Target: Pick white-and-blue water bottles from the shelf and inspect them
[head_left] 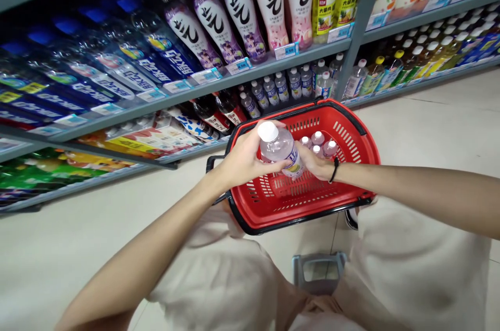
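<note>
A clear plastic bottle [280, 146] with a white cap and a blue-and-yellow label is held tilted above the red shopping basket [260, 216]. My left hand [244, 159] wraps round it from the left, thumb across the label. My right hand [312, 161], with a black band at the wrist, grips the bottle's right side; its fingertips are partly hidden behind the bottle. Several small bottles [317, 138] with white caps stand inside the basket, just beyond my right hand.
Ahead runs a grey shelf [250, 73] of drinks: blue-labelled bottles [97, 60], purple ones [219, 23] and pink ones [271, 5]. Small white-capped bottles [269, 88] fill the level below. A grey stool [318, 271] is between my legs on the tiled floor [425, 127].
</note>
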The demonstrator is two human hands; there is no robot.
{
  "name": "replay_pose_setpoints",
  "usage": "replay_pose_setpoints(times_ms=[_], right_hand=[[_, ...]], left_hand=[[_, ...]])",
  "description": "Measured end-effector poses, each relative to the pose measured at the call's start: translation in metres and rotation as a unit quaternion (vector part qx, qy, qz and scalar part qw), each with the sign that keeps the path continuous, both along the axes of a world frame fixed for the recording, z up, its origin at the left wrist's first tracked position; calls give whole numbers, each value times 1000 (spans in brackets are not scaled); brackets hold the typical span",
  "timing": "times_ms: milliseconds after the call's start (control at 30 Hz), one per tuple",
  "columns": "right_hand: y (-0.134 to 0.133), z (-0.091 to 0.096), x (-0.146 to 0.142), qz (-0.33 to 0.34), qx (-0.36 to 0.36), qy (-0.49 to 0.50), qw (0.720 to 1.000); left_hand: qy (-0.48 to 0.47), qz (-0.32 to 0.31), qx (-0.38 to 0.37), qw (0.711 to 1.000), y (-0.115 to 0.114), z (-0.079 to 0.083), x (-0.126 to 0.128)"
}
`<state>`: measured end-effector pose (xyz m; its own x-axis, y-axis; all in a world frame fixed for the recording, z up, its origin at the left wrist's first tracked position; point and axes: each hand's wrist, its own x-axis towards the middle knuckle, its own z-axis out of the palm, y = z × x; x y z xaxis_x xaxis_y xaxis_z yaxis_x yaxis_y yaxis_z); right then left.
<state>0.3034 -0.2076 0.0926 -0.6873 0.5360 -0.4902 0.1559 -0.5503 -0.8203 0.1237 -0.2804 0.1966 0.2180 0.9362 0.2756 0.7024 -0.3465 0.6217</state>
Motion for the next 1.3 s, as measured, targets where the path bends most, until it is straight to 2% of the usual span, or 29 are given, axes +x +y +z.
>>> replay_pose_setpoints(times_ms=[400, 633, 833, 1033, 1200, 1300], right_hand=[[-1, 19, 0, -10, -10, -6, 1000], [0, 20, -1, 38, -7, -38, 999], [-2, 26, -1, 86, 2, -37, 996], [-6, 31, -3, 112, -28, 17, 993], [1, 38, -2, 128, -40, 29, 991], [6, 44, 1, 119, -34, 34, 992]], left_hand=[[3, 28, -1, 1000, -6, -2, 3], [-16, 36, 9, 999, -4, -2, 2], [-74, 98, -11, 992, -2, -9, 1], [-232, 178, -53, 955, 13, -19, -10], [-351, 249, -105, 896, 24, -21, -23], [-389, 281, -138, 866, 26, -23, -31]])
